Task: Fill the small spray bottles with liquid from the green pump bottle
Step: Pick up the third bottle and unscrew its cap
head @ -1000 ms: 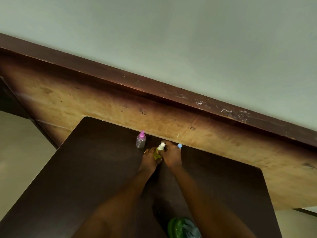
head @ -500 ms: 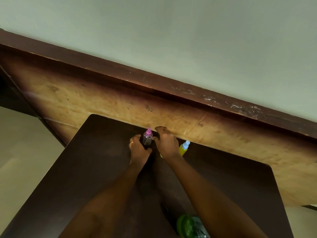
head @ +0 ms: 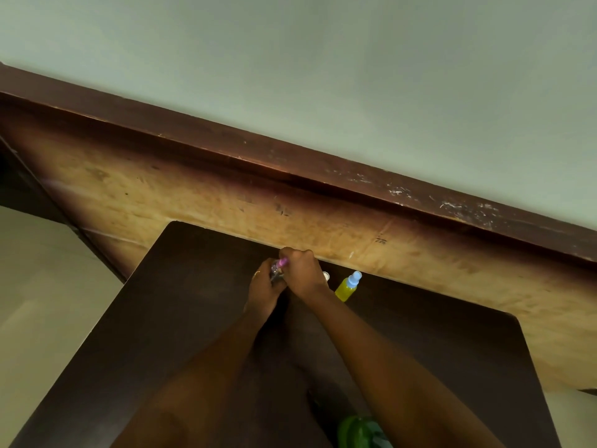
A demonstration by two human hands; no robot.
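Gripping the probably light, slick pink-capped bottle [head: 279,266] by its body, left hand [head: 263,289] steadies; right hand [head: 302,273] pinches its cap.

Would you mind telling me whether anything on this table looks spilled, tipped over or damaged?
Nothing looks spilled on the table. The blue-capped bottle stands capped; the left hand and right hand grip the pink-capped bottle. Only white scuffs on the wooden rail behind look worn.

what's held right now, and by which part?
The pink-capped spray bottle: the left grip holds its clear body, and the right grip is curled round the pink cap on top.
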